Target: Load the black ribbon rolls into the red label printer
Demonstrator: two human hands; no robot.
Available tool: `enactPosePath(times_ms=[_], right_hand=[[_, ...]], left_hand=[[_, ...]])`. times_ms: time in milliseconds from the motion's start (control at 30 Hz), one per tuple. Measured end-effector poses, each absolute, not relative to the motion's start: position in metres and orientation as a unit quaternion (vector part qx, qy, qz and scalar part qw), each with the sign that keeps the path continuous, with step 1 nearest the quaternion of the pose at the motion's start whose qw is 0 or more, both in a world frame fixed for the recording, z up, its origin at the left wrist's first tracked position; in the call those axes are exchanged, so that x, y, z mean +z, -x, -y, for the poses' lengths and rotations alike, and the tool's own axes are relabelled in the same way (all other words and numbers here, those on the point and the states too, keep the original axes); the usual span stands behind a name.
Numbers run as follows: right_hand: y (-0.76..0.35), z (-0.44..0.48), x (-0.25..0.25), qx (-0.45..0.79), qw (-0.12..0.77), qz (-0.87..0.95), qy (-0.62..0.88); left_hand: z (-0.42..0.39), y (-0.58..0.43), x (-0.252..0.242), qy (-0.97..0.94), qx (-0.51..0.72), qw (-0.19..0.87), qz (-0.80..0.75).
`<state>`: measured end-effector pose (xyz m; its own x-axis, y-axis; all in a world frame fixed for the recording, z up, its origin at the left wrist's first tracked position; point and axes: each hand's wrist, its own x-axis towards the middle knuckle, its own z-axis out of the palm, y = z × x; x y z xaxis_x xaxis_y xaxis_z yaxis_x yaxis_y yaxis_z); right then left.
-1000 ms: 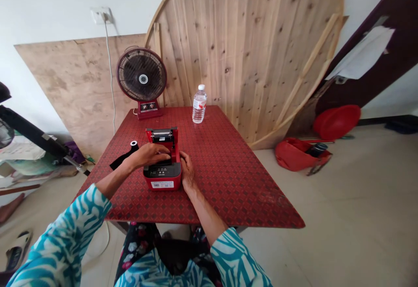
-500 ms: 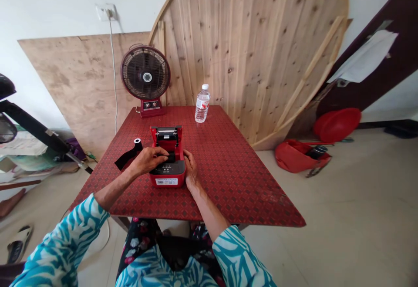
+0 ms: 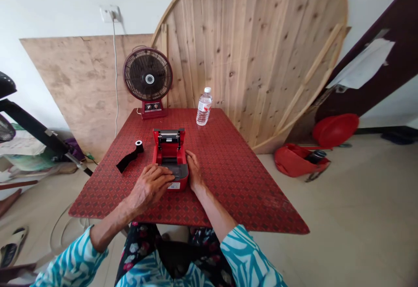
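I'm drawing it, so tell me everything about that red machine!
The red machine looks plastic, with a grey front top and a partly covered pale label on its front. Its lid stands open at the back, showing a roller. It sits upright on the table, left grip resting on its front top, right grip against its right side.

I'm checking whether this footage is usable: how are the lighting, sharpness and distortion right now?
Head view: soft light, with a faint shadow beside the wall socket; head view: wide-angle stretching, the dark door slanting steeply at right; head view: the red device looks fairly clear, but print on its white label is too small to read.
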<state>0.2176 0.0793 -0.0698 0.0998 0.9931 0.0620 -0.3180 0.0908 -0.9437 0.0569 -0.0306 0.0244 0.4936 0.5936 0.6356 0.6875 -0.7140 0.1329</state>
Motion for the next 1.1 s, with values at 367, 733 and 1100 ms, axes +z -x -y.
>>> enactPosePath(times_ms=[367,733,1100], right_hand=[[-0.218,-0.127,-0.018,0.502,0.586,0.491,0.405],[-0.228,-0.080,-0.037,0.452,0.593,0.533,0.400],[-0.226,-0.079,-0.038,0.440,0.592,0.542,0.403]], left_hand=[[0.031,-0.059,0.008,0.845,-0.360,0.084,0.386],[0.029,-0.043,0.015,0.819,-0.392,-0.005,0.419],[0.010,-0.016,0.000,0.790,-0.351,0.044,0.501]])
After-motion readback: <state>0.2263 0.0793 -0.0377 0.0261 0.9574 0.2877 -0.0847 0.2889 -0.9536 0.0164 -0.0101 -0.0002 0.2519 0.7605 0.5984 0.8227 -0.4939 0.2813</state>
